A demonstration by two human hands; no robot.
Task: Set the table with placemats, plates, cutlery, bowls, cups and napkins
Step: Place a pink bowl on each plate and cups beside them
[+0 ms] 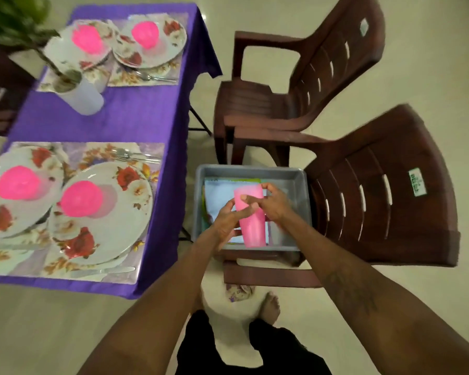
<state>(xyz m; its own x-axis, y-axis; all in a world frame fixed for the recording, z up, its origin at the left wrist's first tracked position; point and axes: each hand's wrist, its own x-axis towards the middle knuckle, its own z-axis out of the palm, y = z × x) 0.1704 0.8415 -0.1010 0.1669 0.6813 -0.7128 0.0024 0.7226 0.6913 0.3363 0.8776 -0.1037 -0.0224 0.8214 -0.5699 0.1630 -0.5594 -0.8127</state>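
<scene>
Head view, standing beside the tabletop (136,112), which carries a purple cloth.

- Both forearms extend forward and down, converging over a grey plastic bin (249,169) that sits on the seat of a brown plastic chair (377,198).
- Tall pink cup (252,226): held above the bin's interior, slightly tilted, between both hands. Which end is the open one: cannot tell.
- Left hand (226,220): fingers curled round the cup's left side, lower half, gripping it.
- Right hand (275,204): fingers curled over the cup's upper right edge, one digit laid across the front face, also gripping.
- Bin contents: folded cloths (217,196), light blue with a green edge showing, lying under the cup.
- Tabletop: floral placemats (98,151) bearing floral plates (103,239), a pink bowl (80,203) on each. Forks (136,156) lie beyond the near plates; a knife (103,271) lies on the near side.
</scene>
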